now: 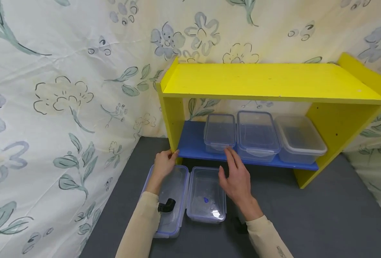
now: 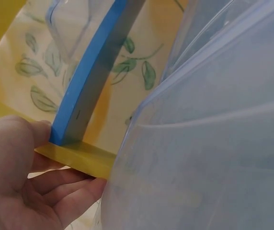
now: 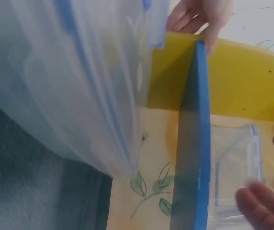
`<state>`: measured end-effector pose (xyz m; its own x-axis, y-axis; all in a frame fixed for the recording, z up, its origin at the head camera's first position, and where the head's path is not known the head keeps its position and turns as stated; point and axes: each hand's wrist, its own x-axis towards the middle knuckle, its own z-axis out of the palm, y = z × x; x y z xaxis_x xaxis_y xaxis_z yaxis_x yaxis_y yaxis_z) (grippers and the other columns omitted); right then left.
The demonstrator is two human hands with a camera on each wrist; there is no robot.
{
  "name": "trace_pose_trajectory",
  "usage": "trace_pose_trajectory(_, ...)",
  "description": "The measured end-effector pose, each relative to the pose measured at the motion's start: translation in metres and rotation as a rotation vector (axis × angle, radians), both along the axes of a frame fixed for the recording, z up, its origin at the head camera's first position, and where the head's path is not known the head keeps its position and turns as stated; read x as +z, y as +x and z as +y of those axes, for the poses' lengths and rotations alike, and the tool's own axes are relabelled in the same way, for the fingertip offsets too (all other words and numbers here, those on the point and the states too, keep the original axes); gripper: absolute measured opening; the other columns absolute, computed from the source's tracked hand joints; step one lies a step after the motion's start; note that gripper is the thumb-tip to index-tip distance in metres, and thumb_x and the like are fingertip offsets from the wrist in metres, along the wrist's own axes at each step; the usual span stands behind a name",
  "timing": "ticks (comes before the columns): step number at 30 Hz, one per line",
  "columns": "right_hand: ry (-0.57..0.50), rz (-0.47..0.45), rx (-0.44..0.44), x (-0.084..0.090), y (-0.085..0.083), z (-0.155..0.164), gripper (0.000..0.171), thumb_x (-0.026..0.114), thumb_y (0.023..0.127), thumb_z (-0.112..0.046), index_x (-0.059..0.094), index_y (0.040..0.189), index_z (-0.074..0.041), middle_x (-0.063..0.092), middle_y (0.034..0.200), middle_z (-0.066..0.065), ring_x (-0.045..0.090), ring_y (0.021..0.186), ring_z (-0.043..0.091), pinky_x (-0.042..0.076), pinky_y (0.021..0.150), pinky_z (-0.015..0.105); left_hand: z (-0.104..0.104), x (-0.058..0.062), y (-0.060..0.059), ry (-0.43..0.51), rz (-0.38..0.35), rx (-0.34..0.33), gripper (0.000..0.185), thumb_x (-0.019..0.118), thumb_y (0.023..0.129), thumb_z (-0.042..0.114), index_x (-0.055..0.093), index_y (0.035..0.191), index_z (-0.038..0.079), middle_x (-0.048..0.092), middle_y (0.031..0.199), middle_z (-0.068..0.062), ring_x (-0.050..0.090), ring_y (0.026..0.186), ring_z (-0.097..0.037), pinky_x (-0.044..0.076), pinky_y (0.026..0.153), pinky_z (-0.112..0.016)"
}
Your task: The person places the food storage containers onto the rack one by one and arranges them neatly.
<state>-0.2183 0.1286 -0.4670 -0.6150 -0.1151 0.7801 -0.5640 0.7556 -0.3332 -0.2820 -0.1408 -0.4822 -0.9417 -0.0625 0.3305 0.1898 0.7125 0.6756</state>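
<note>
grey mat point(image 1: 306, 215) under yellow shelf point(image 1: 268, 80), floral cloth point(image 1: 64, 89) behind.

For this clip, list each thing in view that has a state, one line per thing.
Left hand: grips the yellow shelf's left side panel.
Right hand: fingers straight, reaching the leftmost clear lidded box on the blue board.
Middle clear box: lidded, on the board.
Rightmost clear box: lidded, on the board.
Two clear boxes on the grey floor: lying side by side.
</note>
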Motion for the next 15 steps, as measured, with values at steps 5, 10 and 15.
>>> trace_pose_trajectory(5,-0.065,-0.094,-0.015,-0.01,0.013,0.002,0.037,0.069,0.081,-0.009,0.064,0.117,-0.004,0.065,0.111,0.013,0.068,0.083,0.025,0.053,0.063,0.042,0.0,-0.001,0.0,0.006,-0.017,-0.006,0.035,0.06,0.096,0.031,0.063,0.069,0.009,0.049,0.054,-0.001,0.044,0.047,-0.016,0.033,0.045,-0.027)
trace_pose_trajectory(10,-0.102,-0.31,-0.006,-0.021,0.026,0.003,0.031,0.073,0.083,-0.013,0.068,0.113,-0.007,0.07,0.104,0.009,0.07,0.083,0.022,0.053,0.064,0.039,-0.001,-0.001,-0.001,0.012,-0.025,-0.006,0.036,0.059,0.097,0.033,0.062,0.069,0.009,0.049,0.054,-0.001,0.044,0.048,-0.016,0.033,0.046,-0.028)
trace_pose_trajectory(15,-0.134,-0.451,-0.012,-0.033,0.036,0.003,0.042,0.073,0.083,-0.016,0.063,0.122,-0.004,0.066,0.116,0.015,0.067,0.088,0.029,0.053,0.074,0.045,-0.001,-0.002,-0.004,0.006,-0.026,-0.001,0.036,0.059,0.097,0.033,0.061,0.069,0.01,0.048,0.055,-0.002,0.044,0.048,-0.017,0.033,0.046,-0.028)
